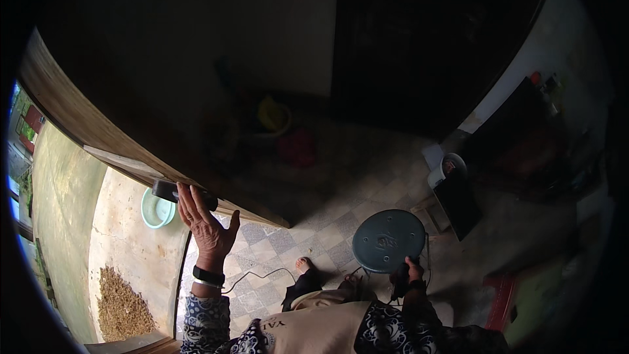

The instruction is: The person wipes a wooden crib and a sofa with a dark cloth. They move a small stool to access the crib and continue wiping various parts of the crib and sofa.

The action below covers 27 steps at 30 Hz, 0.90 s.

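My left hand (209, 233) is raised at the left, fingers extended and thumb spread. Its fingers lie against a dark rectangular block (164, 191), possibly a lock case, at the edge of a wooden door (142, 167). A dark band circles that wrist. Low at the right, my right hand (415, 271) is closed around a dark object (400, 278); shadow hides what it is. This hand is at the near rim of a round dark-green stool (388, 236), with a fingertip at or just over the seat's edge.
A thin cable (255, 275) crosses the checkered tile floor (260, 250) near my feet. Outside the doorway are a pale green basin (158, 209) and a heap of tan grains (123, 307). A white bucket (449, 167) and a dark board (457, 211) stand beyond the stool. A red frame (501, 300) is at right.
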{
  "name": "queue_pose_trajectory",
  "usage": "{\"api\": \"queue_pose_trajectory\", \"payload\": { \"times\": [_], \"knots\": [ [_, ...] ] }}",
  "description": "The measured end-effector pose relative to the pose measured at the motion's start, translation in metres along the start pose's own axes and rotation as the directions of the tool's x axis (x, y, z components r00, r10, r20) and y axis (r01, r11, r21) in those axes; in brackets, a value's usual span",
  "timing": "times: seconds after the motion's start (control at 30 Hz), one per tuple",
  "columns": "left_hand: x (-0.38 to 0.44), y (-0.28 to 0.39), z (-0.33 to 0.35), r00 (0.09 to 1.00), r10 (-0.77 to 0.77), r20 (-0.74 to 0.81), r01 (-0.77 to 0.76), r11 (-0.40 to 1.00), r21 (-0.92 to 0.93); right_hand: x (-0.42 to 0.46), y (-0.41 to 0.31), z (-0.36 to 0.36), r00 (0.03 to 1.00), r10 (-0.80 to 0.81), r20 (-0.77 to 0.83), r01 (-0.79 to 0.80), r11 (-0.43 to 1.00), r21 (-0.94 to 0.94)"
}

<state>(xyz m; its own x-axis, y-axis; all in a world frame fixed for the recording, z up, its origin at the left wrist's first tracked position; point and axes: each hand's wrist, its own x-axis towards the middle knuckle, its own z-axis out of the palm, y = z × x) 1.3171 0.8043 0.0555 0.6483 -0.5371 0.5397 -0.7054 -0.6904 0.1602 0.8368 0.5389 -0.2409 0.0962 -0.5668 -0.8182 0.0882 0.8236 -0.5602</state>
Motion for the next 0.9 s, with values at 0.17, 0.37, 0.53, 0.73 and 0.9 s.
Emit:
{"api": "queue_pose_trajectory", "payload": {
  "times": [0.17, 0.37, 0.53, 0.73, 0.9],
  "knots": [
    [0.018, 0.004, 0.003, 0.992, 0.087, 0.090, -0.081, 0.994, -0.077, 0.060, -0.008, -0.002, 0.991, -0.130, 0.017, 0.128, 0.986, 0.102],
    [0.019, -0.006, 0.005, 0.987, 0.144, 0.069, -0.143, 0.990, -0.008, 0.111, -0.027, 0.088, 0.967, -0.255, -0.026, 0.256, 0.966, 0.044],
    [0.035, 0.017, 0.018, 0.995, 0.086, -0.041, -0.083, 0.994, 0.075, 0.151, -0.053, 0.160, 0.965, -0.253, 0.072, 0.245, 0.964, 0.102],
    [0.057, 0.050, 0.052, 0.989, -0.085, -0.120, 0.111, 0.967, 0.227, 0.224, -0.074, 0.271, 0.942, -0.017, 0.334, -0.068, 0.968, 0.242],
    [0.067, 0.058, 0.079, 0.983, -0.072, -0.167, 0.139, 0.889, 0.437, 0.275, -0.122, 0.392, 0.786, -0.002, 0.619, -0.073, 0.993, 0.097]
  ]
}}
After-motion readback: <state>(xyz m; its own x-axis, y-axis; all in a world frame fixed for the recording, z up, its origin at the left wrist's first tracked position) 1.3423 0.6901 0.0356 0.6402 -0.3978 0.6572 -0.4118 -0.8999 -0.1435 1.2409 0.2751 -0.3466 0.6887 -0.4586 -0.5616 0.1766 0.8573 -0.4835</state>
